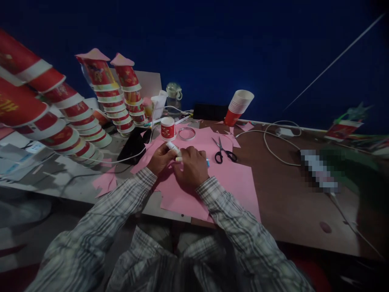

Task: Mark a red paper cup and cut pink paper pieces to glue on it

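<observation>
My left hand [161,161] is closed, its fingers pinching a white tube [173,149] with faint print on it. Right beside it, my right hand [193,165] wraps round what looks like a glue stick; a blue end [208,163] sticks out at the right and a pale tip [178,159] at the left. Most of the stick is hidden by the fingers. Both hands are over pink paper sheets [234,186]. Just beyond them stand a red patterned paper cup [168,129] and a flat ring [187,133], possibly tape. Black-handled scissors [223,152] lie partly open on the paper, right of my right hand.
Towers of stacked red cups, two with pink cone tops [92,54], lean at the left. A nested cup stack [239,106] and a clear jar [174,97] stand at the back. A dark phone-like slab [133,148], cables [267,142] and pink scraps [106,181] lie about.
</observation>
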A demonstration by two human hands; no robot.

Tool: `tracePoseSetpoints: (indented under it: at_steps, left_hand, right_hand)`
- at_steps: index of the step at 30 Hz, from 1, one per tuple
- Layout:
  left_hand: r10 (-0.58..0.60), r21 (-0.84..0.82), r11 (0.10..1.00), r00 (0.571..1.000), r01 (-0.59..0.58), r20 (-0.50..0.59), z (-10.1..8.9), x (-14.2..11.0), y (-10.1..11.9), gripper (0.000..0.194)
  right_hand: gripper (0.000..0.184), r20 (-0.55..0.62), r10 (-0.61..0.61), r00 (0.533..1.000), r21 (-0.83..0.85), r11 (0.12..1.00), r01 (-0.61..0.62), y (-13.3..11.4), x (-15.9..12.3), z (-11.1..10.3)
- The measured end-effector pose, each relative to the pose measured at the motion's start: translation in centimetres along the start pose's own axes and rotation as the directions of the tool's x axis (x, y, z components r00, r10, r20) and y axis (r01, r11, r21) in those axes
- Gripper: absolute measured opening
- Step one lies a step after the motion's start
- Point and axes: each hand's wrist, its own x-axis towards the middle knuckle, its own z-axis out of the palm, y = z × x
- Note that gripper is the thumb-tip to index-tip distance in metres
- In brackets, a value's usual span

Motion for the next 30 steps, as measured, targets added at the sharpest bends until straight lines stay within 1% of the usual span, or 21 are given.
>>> tracePoseSetpoints:
  at_steps: [2, 5, 8, 10, 14, 17, 19, 21, 23, 26, 28, 30]
  left_hand:
    - [-0.028, -0.012, 1.0, 1.0, 0.028, 0.007, 0.2, -0.1, 0.1, 0.033]
    - [-0.074, 0.036, 0.997, 0.997, 0.074, 0.009, 0.6, -0.6, 0.3, 0.032]
    - [-0.1, 0.074, 0.992, 0.995, 0.099, 0.008, 0.9, -1.0, 0.4, 0.033]
    - [-0.109, 0.072, 0.992, 0.994, 0.107, 0.014, 1.0, -1.0, 0.3, 0.033]
    - [-0.056, 0.08, 0.995, 0.998, 0.058, -0.026, 0.5, -0.7, 0.2, 0.036]
    - [-0.058, 0.097, 0.993, 0.997, 0.062, -0.041, 0.2, -0.5, 0.3, 0.037]
    - [-0.071, 0.103, 0.992, 0.997, 0.074, -0.029, 0.3, -0.6, 0.3, 0.037]
    - [-0.086, 0.111, 0.99, 0.996, 0.089, -0.026, 0.4, -0.7, 0.4, 0.036]
    - [-0.086, 0.125, 0.988, 0.996, 0.089, -0.035, 0.4, -0.7, 0.2, 0.035]
    - [-0.024, 0.175, 0.984, 0.999, 0.031, -0.041, 0.1, -0.4, -0.2, 0.033]
    - [0.009, 0.212, 0.977, 0.999, -0.002, -0.034, 0.0, -0.3, -0.6, 0.031]
    - [0.023, 0.247, 0.969, 0.999, -0.013, -0.037, 0.0, -0.3, -0.9, 0.03]
  right_hand:
    - [0.027, 0.02, -0.008, 1.0, 0.019, 1.0, 0.008, 0.0, 0.0, -0.2]
    - [0.019, 0.051, 0.054, 0.997, -0.005, 0.999, -0.054, 0.3, 0.2, -0.3]
    - [0.02, 0.042, 0.123, 0.992, -0.027, 0.992, -0.122, 0.6, 0.4, 0.1]
    - [0.022, 0.035, 0.122, 0.992, -0.017, 0.992, -0.122, 0.9, 0.4, 0.2]
    - [0.029, 0.072, 0.076, 0.995, 0.065, 0.995, -0.08, 1.3, 0.4, 0.0]
    - [0.02, 0.126, 0.053, 0.991, 0.111, 0.992, -0.067, 1.4, 0.4, -0.3]
    - [0.019, 0.108, 0.081, 0.991, 0.082, 0.993, -0.09, 1.3, 0.4, -0.2]
    - [0.019, 0.057, 0.115, 0.992, 0.019, 0.993, -0.117, 1.2, 0.4, 0.1]
    - [0.023, 0.019, 0.111, 0.994, -0.03, 0.993, -0.11, 1.2, 0.3, 0.4]
    - [0.034, 0.003, 0.1, 0.995, -0.012, 0.995, -0.1, 2.0, 0.5, 0.5]
    - [0.04, 0.019, 0.152, 0.988, 0.003, 0.988, -0.152, 3.1, 0.6, 0.0]
    - [0.037, 0.075, 0.24, 0.968, -0.044, 0.97, -0.237, 4.5, 0.8, -0.8]
